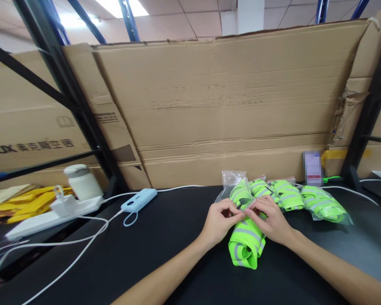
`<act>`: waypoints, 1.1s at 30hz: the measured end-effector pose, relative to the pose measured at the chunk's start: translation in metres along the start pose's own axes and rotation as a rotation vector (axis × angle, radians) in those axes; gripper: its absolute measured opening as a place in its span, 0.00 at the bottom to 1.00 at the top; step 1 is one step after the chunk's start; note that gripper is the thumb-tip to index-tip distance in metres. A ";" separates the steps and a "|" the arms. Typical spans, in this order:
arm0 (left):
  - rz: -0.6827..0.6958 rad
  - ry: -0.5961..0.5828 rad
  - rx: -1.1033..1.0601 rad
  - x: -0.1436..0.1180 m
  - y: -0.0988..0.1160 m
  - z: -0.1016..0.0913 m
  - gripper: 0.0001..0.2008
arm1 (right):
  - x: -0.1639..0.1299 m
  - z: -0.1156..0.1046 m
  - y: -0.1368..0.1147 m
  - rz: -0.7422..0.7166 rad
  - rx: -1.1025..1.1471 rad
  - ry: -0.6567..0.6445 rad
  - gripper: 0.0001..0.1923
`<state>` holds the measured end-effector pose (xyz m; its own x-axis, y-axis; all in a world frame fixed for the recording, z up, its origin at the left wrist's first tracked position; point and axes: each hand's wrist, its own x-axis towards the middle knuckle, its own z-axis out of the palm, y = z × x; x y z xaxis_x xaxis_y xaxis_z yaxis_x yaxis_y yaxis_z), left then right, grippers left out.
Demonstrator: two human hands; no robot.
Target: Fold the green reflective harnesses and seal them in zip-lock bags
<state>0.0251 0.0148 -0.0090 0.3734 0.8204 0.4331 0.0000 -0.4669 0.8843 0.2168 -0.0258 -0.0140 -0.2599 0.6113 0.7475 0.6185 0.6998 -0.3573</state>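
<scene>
My left hand [222, 220] and my right hand [271, 219] meet with thumbs and fingers pinched together. Between their fingertips is what looks like the edge of a clear plastic bag [251, 204], mostly hidden by the fingers. Just below them lies a rolled neon-green reflective vest [247, 245] with grey stripes, its loose spiral end facing me. Behind the hands, another green roll [241, 192] sits in or against clear plastic [234, 178]. More bagged rolls, such as the middle one [287, 195] and the right one [324, 204], stand in a row to the right.
On the black tabletop [165, 245] lie a light blue power bank [139, 200] and white cables [92, 241]. At left are a white power strip [28, 224], a white bottle [82, 182] and yellow items [34, 203]. A phone [313, 168] leans against the cardboard wall [228, 106].
</scene>
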 end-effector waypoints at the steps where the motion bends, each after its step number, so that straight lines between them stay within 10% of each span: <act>1: -0.036 -0.012 -0.047 0.001 -0.002 0.000 0.16 | 0.001 -0.001 -0.001 -0.006 0.014 0.001 0.13; 8: -0.151 0.055 -0.177 0.007 0.000 -0.005 0.17 | 0.000 -0.003 0.004 -0.032 0.032 -0.006 0.12; 13: 0.122 0.173 0.123 0.003 0.005 -0.009 0.14 | -0.002 -0.002 0.008 -0.031 0.053 0.013 0.09; 20: 0.457 -0.024 0.477 -0.004 -0.001 -0.019 0.14 | -0.001 0.000 0.009 -0.002 0.039 0.062 0.09; 33: 0.242 0.014 0.716 -0.006 -0.004 -0.011 0.29 | -0.002 0.001 0.009 0.016 0.062 0.025 0.08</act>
<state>0.0125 0.0156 -0.0132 0.4277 0.6694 0.6074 0.5238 -0.7312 0.4370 0.2222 -0.0201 -0.0197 -0.2313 0.6142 0.7545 0.5754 0.7117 -0.4029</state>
